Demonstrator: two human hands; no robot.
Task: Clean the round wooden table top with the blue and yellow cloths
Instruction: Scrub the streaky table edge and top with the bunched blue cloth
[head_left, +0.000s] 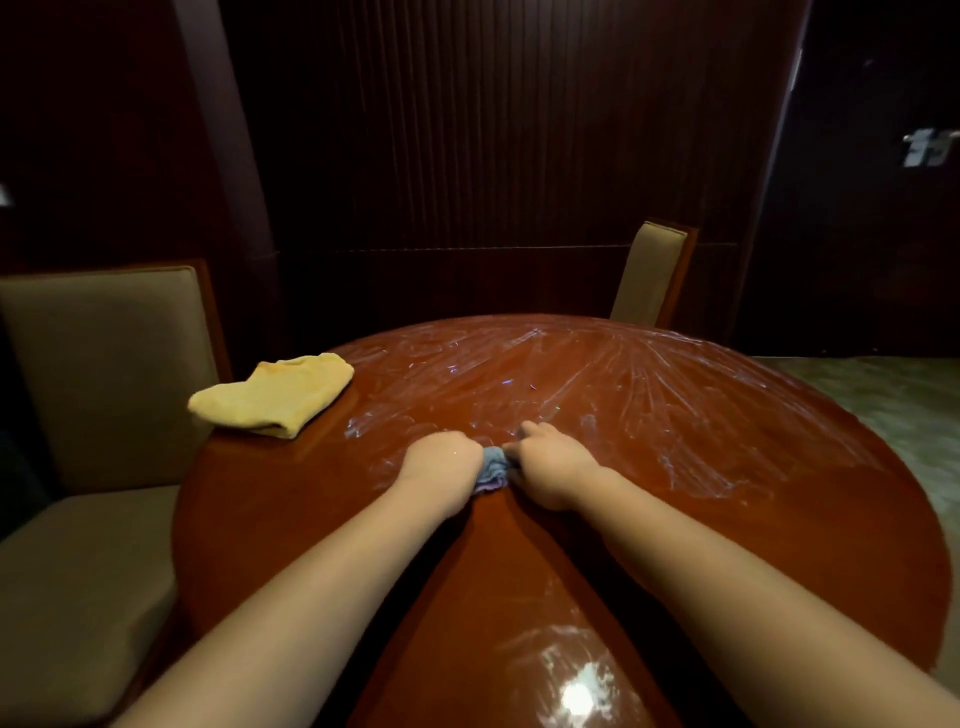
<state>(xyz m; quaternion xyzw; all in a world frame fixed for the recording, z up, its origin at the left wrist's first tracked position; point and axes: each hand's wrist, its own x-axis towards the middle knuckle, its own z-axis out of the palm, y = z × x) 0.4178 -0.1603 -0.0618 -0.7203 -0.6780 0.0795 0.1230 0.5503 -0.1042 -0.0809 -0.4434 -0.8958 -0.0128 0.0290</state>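
Note:
The round wooden table top (675, 519) is reddish brown, with wet streaks shining across its far half. A small bunched blue cloth (493, 467) lies near the middle of the table. My left hand (441, 460) grips its left side and my right hand (550, 460) grips its right side, so most of the cloth is hidden between my fists. The folded yellow cloth (275, 397) rests at the table's far left edge, apart from both hands.
A padded beige chair (93, 415) stands close to the table's left side. A second chair (652, 275) stands behind the far edge. Dark wood panelling fills the background, and pale floor shows at the right.

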